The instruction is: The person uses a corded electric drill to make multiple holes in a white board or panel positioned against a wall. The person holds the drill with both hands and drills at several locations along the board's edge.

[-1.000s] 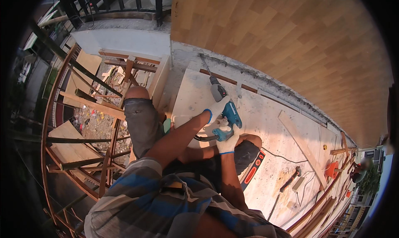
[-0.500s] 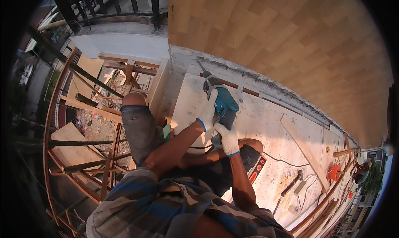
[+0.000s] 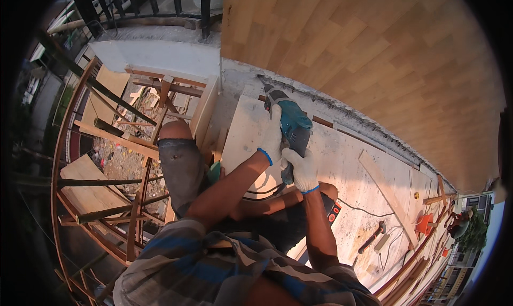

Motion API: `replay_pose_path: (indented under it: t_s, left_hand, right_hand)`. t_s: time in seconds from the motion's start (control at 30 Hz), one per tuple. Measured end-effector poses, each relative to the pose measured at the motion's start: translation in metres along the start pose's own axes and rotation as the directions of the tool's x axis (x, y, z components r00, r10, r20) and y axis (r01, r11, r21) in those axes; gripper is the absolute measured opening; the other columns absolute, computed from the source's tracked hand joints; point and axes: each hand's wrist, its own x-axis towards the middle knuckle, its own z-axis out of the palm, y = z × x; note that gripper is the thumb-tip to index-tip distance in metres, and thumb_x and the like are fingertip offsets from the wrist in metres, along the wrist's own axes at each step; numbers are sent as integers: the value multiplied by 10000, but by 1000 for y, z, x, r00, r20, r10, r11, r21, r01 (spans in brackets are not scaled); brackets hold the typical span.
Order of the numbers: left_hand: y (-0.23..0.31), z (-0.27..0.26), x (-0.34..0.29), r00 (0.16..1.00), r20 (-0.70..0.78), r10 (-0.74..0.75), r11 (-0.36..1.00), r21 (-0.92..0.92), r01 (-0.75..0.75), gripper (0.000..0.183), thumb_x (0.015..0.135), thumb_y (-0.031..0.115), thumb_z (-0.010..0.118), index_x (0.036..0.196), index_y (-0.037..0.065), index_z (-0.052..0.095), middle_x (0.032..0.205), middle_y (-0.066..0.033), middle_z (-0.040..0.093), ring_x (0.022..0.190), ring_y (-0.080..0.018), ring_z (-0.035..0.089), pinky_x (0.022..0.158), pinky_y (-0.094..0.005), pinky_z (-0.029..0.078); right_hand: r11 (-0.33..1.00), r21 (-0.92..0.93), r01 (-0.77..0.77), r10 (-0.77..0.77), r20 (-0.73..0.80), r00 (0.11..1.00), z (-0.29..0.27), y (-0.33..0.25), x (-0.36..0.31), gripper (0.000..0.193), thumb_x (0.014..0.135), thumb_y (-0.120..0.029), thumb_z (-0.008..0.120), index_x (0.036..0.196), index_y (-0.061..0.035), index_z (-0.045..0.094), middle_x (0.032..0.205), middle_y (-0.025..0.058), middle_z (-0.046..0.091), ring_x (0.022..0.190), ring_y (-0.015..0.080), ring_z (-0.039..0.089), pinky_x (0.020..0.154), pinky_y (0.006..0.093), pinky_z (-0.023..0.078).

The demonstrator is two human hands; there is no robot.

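A teal and black rotary hammer drill (image 3: 294, 119) points away from me, its nose against the rough concrete strip (image 3: 240, 73) at the foot of the tiled wall. Little of the bit shows there. My left hand (image 3: 271, 134), in a white knit glove with a blue cuff, wraps the left side of the drill's body. Gloved the same way, my right hand (image 3: 302, 168) is closed around the rear grip. A black cord (image 3: 262, 195) runs from the tool's lower end past my legs.
Pale plywood (image 3: 342, 151) lies under the drill. To the right are a loose board (image 3: 387, 191), a hammer (image 3: 372, 236), a red level (image 3: 334, 212) and an orange bucket (image 3: 425, 223). On my left, bamboo poles and timber frame an opening (image 3: 120, 159) over rubble. Another person (image 3: 460, 223) shows at far right.
Both hands have pushed the drill forward and slightly right. The long bit, plain to see before, is now mostly out of sight at the concrete strip. My view has shifted slightly.
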Motion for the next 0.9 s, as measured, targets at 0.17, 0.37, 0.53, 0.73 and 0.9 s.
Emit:
replay_pose_path:
  t_s: [0.17,0.37,0.53,0.73,0.9]
  left_hand:
    - [3,39,15,990,-87,-109,980,-175,93,750,1103,803,488,1364,130,693,1203,-51,776,1045,-199,765,884,-377,653]
    - [-10,46,33,994,-90,-63,978,-206,43,805,1056,833,558,1366,102,690,1213,-66,776,1008,-192,766,838,-356,663]
    - [-14,36,15,992,-82,-96,987,-135,84,765,1101,820,462,1417,150,654,1215,-64,774,1080,-255,764,947,-394,651]
    - [-7,-123,33,979,114,-167,962,-200,187,997,993,947,474,1467,82,616,1224,-187,756,1073,-315,769,882,-497,684]
    - [9,-185,-41,904,319,-284,849,-355,392,1158,928,970,565,1508,-32,568,1277,-231,734,1069,-376,773,867,-504,698]
  right_hand:
    - [998,-32,-45,46,6,999,-12,-53,14,135,994,-112,741,1087,-16,723,760,49,657,610,173,640,555,333,530]
    - [998,33,-52,51,10,999,-23,-64,17,153,994,-108,742,1122,-23,737,783,49,662,623,167,640,588,327,542]
    - [993,-5,-115,115,-29,993,-25,-38,4,209,997,-178,783,1132,-27,732,796,41,675,654,149,649,605,320,534]
    - [960,-223,167,-165,29,986,50,43,-9,406,937,-286,829,1181,18,718,942,184,791,845,373,778,766,476,604]
    - [771,-524,362,-308,191,932,85,71,-57,569,938,-323,794,1369,23,660,1081,336,766,962,513,762,856,567,608]
